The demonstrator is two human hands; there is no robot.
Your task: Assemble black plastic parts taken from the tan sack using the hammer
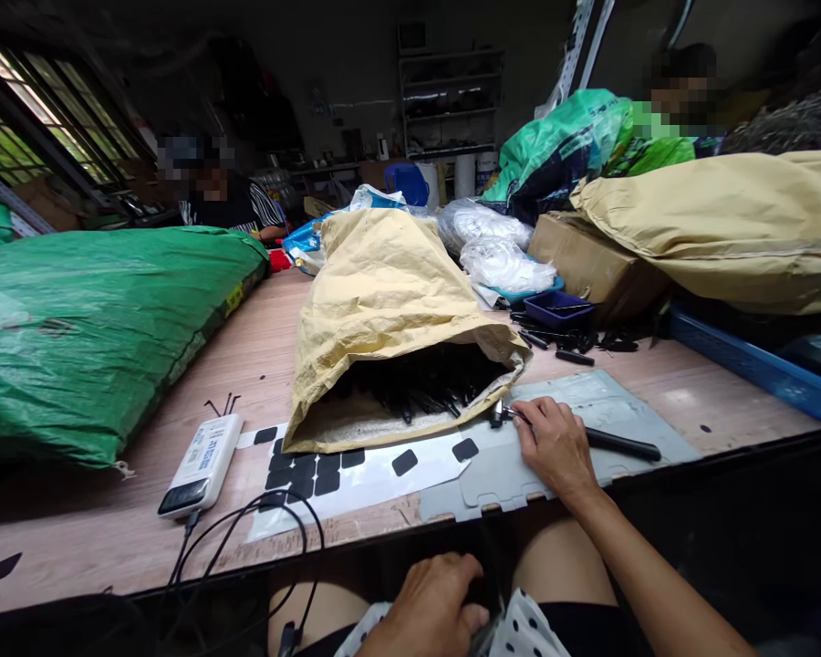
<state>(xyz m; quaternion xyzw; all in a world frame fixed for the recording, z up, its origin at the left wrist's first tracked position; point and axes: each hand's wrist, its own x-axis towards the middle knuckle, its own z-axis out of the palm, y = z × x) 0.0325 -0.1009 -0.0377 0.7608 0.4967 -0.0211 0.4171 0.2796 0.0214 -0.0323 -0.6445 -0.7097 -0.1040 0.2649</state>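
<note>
A hammer with a metal head and black handle (622,444) lies on a grey sheet (588,392) at the table's front edge. My right hand (554,447) is closed over its shaft, just behind the head. Low over my lap, my left hand (434,602) is loosely bent, thumb and forefinger apart, with nothing visible between them. Left of the hammer lies a cream woven sack (383,283), its mouth towards me. Many black slender pieces (417,388) show inside, mostly in shadow. Black rounded-square stickers (301,479) on a white backing sheet lie below the sack's mouth.
A white power bank (202,465) with black cables stands at left, beside a large green sack (96,328). At right are a small dark-blue tray (559,310), loose black pieces (575,357), a cardboard box (588,260) and a blue tray (753,363). Two people sit farther back.
</note>
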